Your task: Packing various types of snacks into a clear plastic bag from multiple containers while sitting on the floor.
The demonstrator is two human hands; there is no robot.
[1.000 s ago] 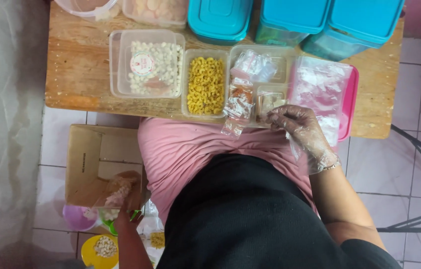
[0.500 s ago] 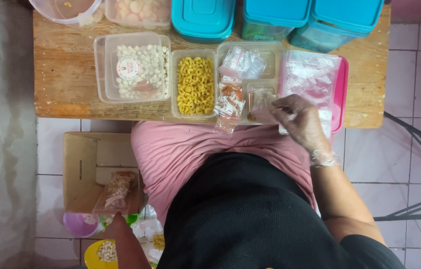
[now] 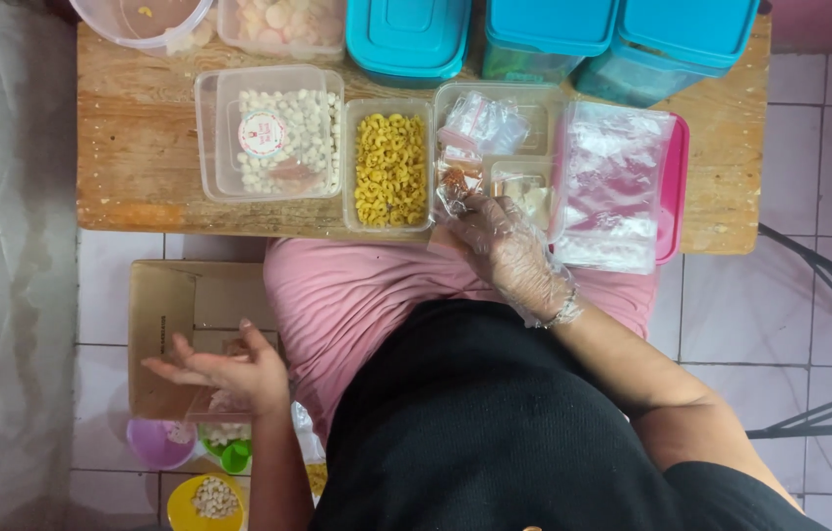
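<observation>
My right hand, in a thin clear plastic glove, is at the table's front edge and grips a small clear packet of reddish seasoning by a divided clear tray. My left hand is bare and open, fingers spread, hovering over a cardboard box on the floor. A filled clear snack bag lies in the box just under that hand.
On the wooden table stand a clear box of white pieces, a tub of yellow curls, a pink tray with clear bags and teal-lidded containers. Small bowls sit on the tiled floor.
My right hand moved left from the pile of clear bags to the seasoning packets and closed on one. My left hand let go of the snack bag in the box and opened.
</observation>
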